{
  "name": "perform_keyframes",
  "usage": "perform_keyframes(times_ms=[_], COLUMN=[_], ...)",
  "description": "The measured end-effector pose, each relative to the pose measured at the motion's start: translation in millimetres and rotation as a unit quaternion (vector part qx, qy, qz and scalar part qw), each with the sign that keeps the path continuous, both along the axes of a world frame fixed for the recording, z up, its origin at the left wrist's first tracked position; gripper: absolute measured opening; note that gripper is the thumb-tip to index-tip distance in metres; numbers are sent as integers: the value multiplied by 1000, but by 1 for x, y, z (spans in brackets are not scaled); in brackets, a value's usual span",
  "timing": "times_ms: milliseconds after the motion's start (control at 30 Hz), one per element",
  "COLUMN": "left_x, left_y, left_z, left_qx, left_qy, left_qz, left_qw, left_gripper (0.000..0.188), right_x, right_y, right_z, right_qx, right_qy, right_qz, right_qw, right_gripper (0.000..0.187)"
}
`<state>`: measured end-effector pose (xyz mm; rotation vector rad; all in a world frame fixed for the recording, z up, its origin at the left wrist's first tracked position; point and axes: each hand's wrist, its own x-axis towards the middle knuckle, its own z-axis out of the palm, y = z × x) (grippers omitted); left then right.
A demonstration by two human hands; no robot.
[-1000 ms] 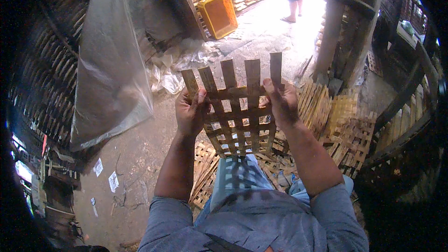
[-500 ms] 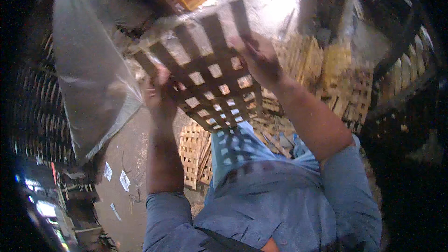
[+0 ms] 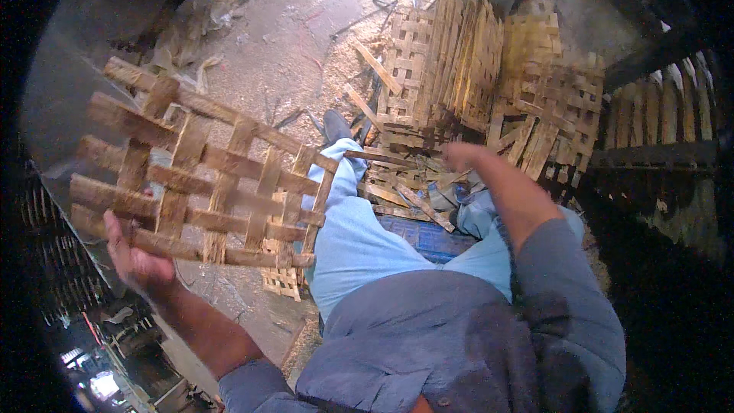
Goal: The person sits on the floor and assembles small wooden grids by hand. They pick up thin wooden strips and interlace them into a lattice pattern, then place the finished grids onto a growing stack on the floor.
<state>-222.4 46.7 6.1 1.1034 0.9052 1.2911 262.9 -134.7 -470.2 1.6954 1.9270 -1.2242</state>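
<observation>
A woven panel of flat wooden strips hangs over the left side of my lap, tilted, with loose strip ends toward the far left. My left hand is closed on its lower left edge, the thumb showing in front and some fingers hidden behind it. My right hand is off the panel, over loose wooden strips beside my right leg. Its fingers are blurred, so whether it holds a strip cannot be made out. A dark narrow strip lies just left of that hand.
Woven panels stand stacked on edge ahead on the right, with further panels beside them. Another small panel lies below the held one. Plastic sheeting is at the far left. Slatted woodwork lines the right side.
The panel has moved from in front of me, between both hands, down to the left in my left hand. My right hand has let go and moved down to the loose strips.
</observation>
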Motion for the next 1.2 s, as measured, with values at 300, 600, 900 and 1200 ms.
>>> perform_keyframes(times_ms=[300, 600, 900, 1200], left_x=[-6, 11, 7, 72], left_y=[3, 11, 28, 3], left_z=[-4, 0, 0, 31], left_qx=[20, 18, 124, 132], left_qy=[108, 84, 77, 40], left_qz=[75, 29, 0, -144], left_qw=[991, 996, 989, 980], left_gripper=[44, 44, 25, 23], right_x=[-108, -134, -50, -78], right_y=[1, -18, -8, 18], right_z=[-64, -61, 192, 478], right_qx=[-52, 0, -38, 349], right_qy=[-32, -14, 547, 684], right_qz=[-62, -190, -548, -415], right_qw=[996, 982, 632, 489], right_gripper=[29, 33, 45, 20])
